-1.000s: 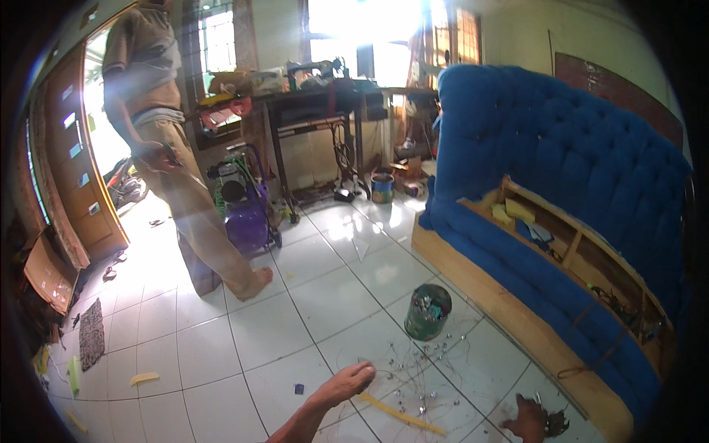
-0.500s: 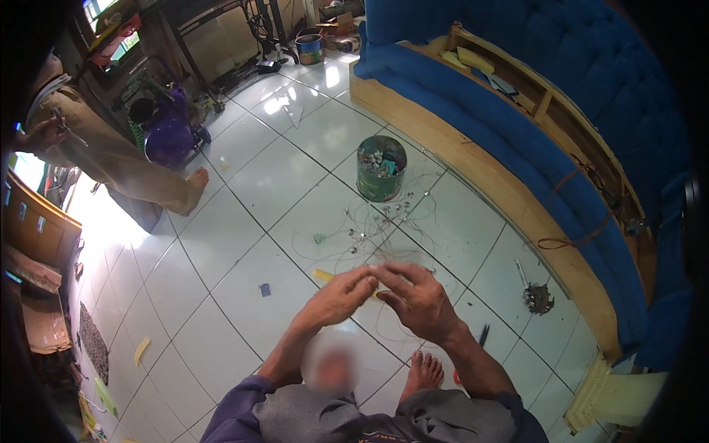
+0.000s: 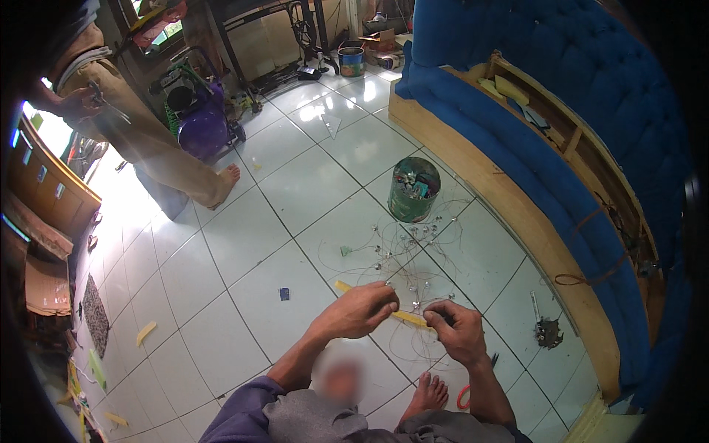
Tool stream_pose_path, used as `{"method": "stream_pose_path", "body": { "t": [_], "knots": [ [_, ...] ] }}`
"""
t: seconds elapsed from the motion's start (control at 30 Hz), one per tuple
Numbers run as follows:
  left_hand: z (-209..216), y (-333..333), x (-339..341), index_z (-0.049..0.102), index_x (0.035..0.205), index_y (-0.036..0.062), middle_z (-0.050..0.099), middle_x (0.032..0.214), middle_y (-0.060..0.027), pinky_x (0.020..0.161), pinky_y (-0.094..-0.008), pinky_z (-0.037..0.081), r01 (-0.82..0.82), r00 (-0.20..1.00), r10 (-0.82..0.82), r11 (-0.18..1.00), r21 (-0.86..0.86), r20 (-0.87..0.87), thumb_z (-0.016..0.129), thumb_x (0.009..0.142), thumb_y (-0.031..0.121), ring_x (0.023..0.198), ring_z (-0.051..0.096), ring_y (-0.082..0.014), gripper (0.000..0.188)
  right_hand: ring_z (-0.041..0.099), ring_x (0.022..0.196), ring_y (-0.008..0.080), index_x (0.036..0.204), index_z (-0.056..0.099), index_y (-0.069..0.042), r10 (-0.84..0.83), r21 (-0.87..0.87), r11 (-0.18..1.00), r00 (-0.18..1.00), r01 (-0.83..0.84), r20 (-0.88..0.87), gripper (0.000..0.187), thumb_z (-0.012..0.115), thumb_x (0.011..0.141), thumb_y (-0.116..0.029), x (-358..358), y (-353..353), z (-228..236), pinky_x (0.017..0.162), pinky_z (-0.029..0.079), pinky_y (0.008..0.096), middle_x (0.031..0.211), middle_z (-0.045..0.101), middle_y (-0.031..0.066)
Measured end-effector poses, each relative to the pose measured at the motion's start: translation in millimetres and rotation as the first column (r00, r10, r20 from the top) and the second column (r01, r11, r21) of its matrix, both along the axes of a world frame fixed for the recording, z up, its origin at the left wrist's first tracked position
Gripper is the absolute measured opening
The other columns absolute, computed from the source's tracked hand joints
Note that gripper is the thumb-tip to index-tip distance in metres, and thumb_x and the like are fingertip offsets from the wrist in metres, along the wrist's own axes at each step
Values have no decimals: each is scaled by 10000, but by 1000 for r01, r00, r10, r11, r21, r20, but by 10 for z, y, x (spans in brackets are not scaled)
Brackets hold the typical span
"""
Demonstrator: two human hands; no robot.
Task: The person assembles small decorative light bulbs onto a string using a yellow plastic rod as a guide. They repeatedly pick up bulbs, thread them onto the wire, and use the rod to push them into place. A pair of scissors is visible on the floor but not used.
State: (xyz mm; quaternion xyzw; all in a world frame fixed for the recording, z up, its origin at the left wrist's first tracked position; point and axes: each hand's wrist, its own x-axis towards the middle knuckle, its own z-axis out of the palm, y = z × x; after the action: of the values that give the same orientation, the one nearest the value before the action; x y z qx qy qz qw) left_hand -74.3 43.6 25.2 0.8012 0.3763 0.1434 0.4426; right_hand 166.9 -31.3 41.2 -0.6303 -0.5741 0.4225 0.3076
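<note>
My left hand (image 3: 360,310) and my right hand (image 3: 456,331) are held close together above the white tiled floor (image 3: 244,244), both pinching thin thread strung with small metal buttons (image 3: 402,266). The tangled thread spreads over the tiles just beyond my fingers. A yellow strip (image 3: 373,303) lies on the floor under my hands. A green tin can (image 3: 413,190) full of small parts stands further out. My bare foot (image 3: 426,395) shows below my right hand.
A blue tufted sofa (image 3: 561,96) on a bare wooden frame (image 3: 502,199) runs along the right. Another person (image 3: 140,133) stands barefoot at the left beside a purple machine (image 3: 203,122). Small scraps litter the tiles; a dark clump (image 3: 548,334) lies at the right.
The view has dropped from the room to my lap and settled. My hands came together on the thread and now sit slightly lower and nearer to me.
</note>
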Motion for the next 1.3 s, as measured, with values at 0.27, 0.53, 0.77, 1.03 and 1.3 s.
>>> {"method": "stream_pose_path", "body": {
  "t": [0.27, 0.53, 0.77, 1.03, 1.3],
  "knots": [
    [-147, 195, -434, 646, 1032, -5, 646, 862, -90, 716, -311, 519, -454, 819, 496, 868, -201, 290, 569, 1045, 199, 743, 629, -162, 218, 694, 754, 229, 1017, 749, -2, -12, 99, 995, 986, -4, 165, 194, 736, 920, -170, 427, -83, -18, 694, 528, 330, 883, 723, 135],
    [-186, 511, -884, 557, 1029, 58, 590, 885, -39, 880, -424, 608, -532, 27, 714, 603, -595, 699, 480, 1105, 217, 838, 672, -210, 192, 685, 770, 238, 971, 742, -6, -118, -38, 991, 963, 131, 243, 158, 723, 898, -145, 1085, -351, -151, 719, 523, 340, 888, 717, 145],
    [-540, 933, -1369, 562, 1055, 92, 510, 832, 2, 560, -265, 438, -509, -123, 636, 619, -599, 762, 513, 1099, 245, 640, 481, -88, 167, 660, 752, 177, 933, 721, 28, -206, 32, 978, 933, 206, 296, 165, 733, 886, -129, 1261, -646, -332, 718, 522, 321, 854, 729, 116],
    [-785, 1423, -2772, 584, 1029, 53, 372, 650, 60, 418, -239, 271, -881, -273, 703, 92, -465, 657, 547, 1075, 247, 480, 336, -45, 203, 654, 973, 282, 1115, 700, -45, -804, 248, 551, 427, 797, 414, 267, 740, 888, -181, 3030, -1565, -799, 887, 508, 397, 1079, 697, 126],
    [-394, 758, -1275, 639, 1113, 0, 445, 719, 40, 483, -218, 350, -617, 390, 798, 597, -513, 460, 593, 1055, 264, 562, 447, -55, 274, 679, 1008, 348, 982, 746, -19, -326, 133, 876, 366, 463, 872, 282, 769, 861, -273, 2423, -1010, -1166, 824, 527, 493, 1124, 710, 197]
  ]
}}
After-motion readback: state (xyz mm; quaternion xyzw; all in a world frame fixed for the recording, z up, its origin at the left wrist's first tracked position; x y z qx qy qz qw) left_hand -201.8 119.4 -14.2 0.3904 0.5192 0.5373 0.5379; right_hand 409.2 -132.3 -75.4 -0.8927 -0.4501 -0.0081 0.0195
